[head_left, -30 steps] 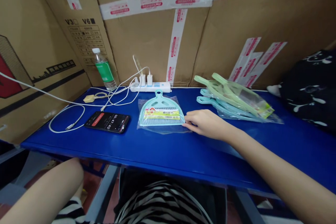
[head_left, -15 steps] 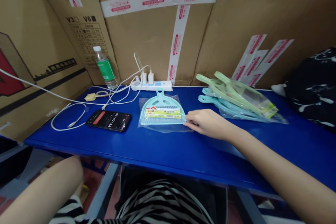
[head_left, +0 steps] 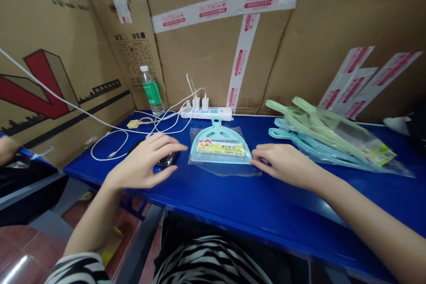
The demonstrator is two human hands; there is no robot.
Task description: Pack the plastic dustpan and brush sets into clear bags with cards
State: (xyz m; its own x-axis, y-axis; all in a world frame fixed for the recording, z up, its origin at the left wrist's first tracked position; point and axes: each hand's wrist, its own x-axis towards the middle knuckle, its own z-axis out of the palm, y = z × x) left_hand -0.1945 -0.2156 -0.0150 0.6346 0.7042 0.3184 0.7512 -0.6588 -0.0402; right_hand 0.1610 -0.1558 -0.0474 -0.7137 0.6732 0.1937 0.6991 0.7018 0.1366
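Observation:
A light blue dustpan [head_left: 221, 135] with a brush and a yellow label lies flat on the blue table inside a clear plastic bag [head_left: 226, 169]. At the bag's right edge, my right hand [head_left: 282, 162] is closed, thumb and fingers pinching the corner. My left hand [head_left: 146, 162] hovers over the phone [head_left: 169, 159] and hides most of it. Its fingers are apart and hold nothing, the tips pointing at the bag's left side without touching it. Right of my right hand lies a pile of bagged dustpans, green ones [head_left: 319, 128] on top of blue ones [head_left: 319, 148].
A white power strip [head_left: 213, 114] with chargers and tangled white cables [head_left: 166, 120] runs along the back. The water bottle [head_left: 153, 93] stands at the back left. Cardboard walls [head_left: 199, 49] enclose the table. At the far left edge part of another person's arm [head_left: 6, 148] shows.
My left hand has come up from below the table edge to above the phone. My right hand keeps its pinch on the bag. The view has turned slightly left.

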